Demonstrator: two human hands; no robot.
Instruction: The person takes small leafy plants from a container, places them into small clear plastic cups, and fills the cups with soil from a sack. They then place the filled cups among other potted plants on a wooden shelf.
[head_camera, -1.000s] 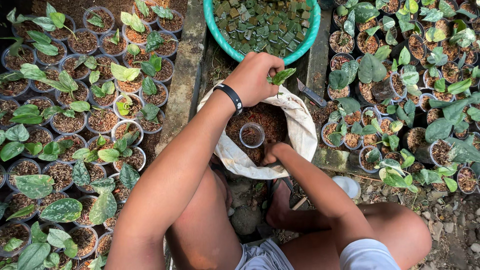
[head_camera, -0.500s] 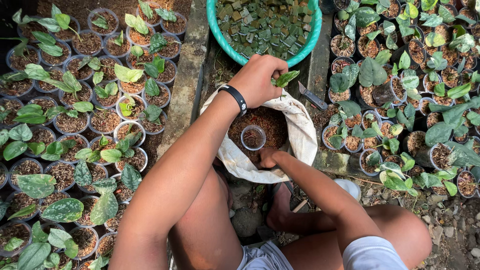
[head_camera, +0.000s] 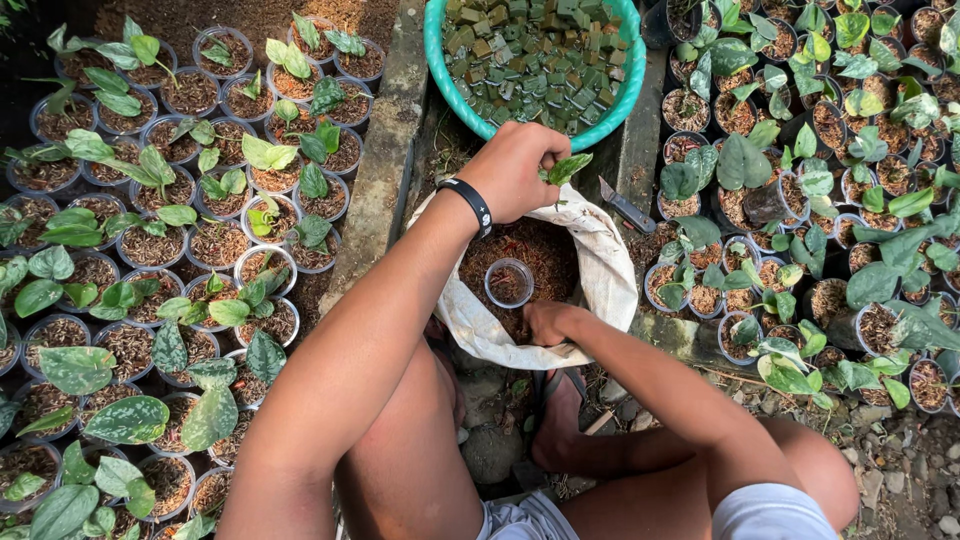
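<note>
My left hand (head_camera: 516, 170), with a black wristband, is shut on a small green leaf cutting (head_camera: 566, 168) above a white sack (head_camera: 610, 270) filled with brown coco husk. A small clear plastic cup (head_camera: 509, 282) stands in the husk, partly filled. My right hand (head_camera: 547, 322) rests at the sack's near rim, fingers curled into the husk just below the cup. Whether it grips anything is hidden.
A teal basin (head_camera: 630, 75) holding several green cubes sits beyond the sack. A knife (head_camera: 628, 208) lies on the concrete ledge to the right. Many small potted leafy plants fill the left (head_camera: 150, 250) and right (head_camera: 800, 200). My bent knees are below.
My left hand has shifted slightly with the cutting, and my right hand has moved a little deeper into the husk beside the cup.
</note>
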